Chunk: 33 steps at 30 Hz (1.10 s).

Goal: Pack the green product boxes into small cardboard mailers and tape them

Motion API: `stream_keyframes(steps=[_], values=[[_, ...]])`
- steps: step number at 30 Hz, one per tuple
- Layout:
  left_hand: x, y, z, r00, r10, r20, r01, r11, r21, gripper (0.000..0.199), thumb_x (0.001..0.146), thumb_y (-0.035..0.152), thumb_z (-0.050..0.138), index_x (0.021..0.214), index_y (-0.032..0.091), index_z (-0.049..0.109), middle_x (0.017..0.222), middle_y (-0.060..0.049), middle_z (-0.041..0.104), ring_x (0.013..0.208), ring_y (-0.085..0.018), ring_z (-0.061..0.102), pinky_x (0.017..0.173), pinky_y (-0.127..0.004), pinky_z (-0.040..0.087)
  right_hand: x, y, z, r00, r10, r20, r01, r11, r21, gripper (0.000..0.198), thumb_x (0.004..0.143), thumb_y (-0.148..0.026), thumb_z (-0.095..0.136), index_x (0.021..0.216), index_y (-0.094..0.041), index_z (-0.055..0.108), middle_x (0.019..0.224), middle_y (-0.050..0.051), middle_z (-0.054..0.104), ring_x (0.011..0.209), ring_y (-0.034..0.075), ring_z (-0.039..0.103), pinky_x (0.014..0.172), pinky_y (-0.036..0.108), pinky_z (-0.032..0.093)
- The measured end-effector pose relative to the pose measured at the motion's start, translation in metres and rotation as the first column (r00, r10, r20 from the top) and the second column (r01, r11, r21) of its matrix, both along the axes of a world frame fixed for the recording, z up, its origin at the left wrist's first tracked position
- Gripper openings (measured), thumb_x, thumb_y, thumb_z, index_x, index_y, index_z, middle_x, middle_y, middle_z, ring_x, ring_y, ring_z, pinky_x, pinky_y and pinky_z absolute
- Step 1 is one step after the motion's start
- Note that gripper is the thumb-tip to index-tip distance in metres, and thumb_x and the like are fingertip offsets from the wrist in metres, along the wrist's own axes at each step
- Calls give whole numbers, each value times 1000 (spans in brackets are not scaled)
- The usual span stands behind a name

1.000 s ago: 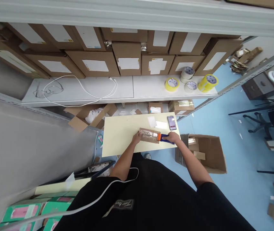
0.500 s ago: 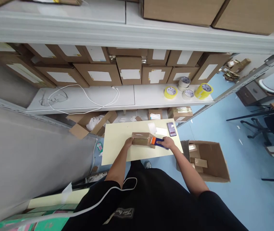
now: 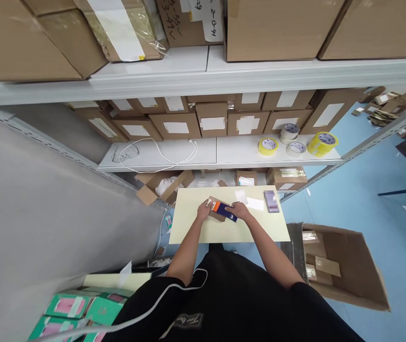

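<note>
A small brown cardboard box (image 3: pixel 217 217) lies tilted on the pale yellow tabletop (image 3: pixel 188 232). My left hand (image 3: pixel 204 209) is closed on the box's left end, near something shiny and pale that is too small to make out. Over the box is a flat dark blue and orange packet (image 3: pixel 226 211), slanting down to the right. My right hand (image 3: pixel 237 210) grips this packet, thumb on top. Part of the box is hidden under the packet. White paper slips (image 3: pixel 255 203) and a phone (image 3: pixel 271 201) lie to the right on the tabletop.
The shelf (image 3: pixel 174 156) behind holds labelled cartons (image 3: pixel 213 122), a white cable (image 3: pixel 160 153), and yellow (image 3: pixel 267 146) and white tape rolls (image 3: pixel 296 149). A large open carton (image 3: pixel 352 266) stands on the floor at right. Green and pink boxes (image 3: pixel 69 306) are stacked at lower left.
The packet has moved left, from the box's right end to over the box. The box is now more tilted, and my hands are closer together. The camera view has shifted.
</note>
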<state>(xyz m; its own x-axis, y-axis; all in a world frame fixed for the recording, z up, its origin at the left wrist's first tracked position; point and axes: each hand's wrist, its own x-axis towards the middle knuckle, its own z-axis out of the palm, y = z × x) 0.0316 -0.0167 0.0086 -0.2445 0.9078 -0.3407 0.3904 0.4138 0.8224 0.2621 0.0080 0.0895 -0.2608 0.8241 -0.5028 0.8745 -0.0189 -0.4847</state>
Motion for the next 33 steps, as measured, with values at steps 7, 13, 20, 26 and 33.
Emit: stream_keyframes(steps=[7, 13, 20, 26, 33], values=[[75, -16, -21, 1000, -28, 1, 28, 997, -74, 42, 100, 52, 52, 114, 20, 77, 121, -11, 79, 115, -30, 72, 101, -40, 53, 50, -29, 9, 985, -146, 91, 138, 986, 91, 43, 93, -62, 67, 92, -20, 77, 103, 13, 81, 96, 27, 75, 66, 28, 43], [115, -14, -30, 997, -81, -17, 79, 994, -79, 37, 101, 44, 52, 119, 21, 75, 123, -10, 78, 119, -30, 70, 106, -41, 51, 162, -62, 11, 953, -261, 151, 254, 965, 69, 45, 92, -63, 69, 86, -19, 76, 92, 14, 79, 85, 27, 73, 64, 30, 43], [101, -12, -31, 993, -118, 6, 118, 990, -75, 39, 101, 45, 53, 123, 19, 74, 125, -10, 78, 120, -27, 71, 104, -36, 53, 226, -95, -2, 925, -297, 239, 295, 955, 44, 41, 94, -57, 71, 82, -18, 74, 89, 13, 77, 81, 25, 71, 65, 31, 43], [53, -4, -29, 996, -52, -74, 43, 992, -119, 41, 102, 49, 52, 120, 20, 74, 128, -9, 77, 124, -27, 69, 105, -35, 52, 140, -79, -29, 938, -294, 184, 289, 956, 52, 43, 97, -60, 64, 92, -18, 76, 100, 12, 80, 92, 23, 73, 63, 26, 40], [-25, -11, -13, 974, 100, -205, -127, 984, -123, 48, 104, 51, 47, 132, 19, 68, 140, -14, 71, 134, -30, 63, 111, -38, 47, 43, -39, -30, 984, -146, 98, 141, 988, 57, 47, 98, -63, 62, 102, -19, 77, 107, 10, 80, 100, 22, 74, 69, 23, 44]])
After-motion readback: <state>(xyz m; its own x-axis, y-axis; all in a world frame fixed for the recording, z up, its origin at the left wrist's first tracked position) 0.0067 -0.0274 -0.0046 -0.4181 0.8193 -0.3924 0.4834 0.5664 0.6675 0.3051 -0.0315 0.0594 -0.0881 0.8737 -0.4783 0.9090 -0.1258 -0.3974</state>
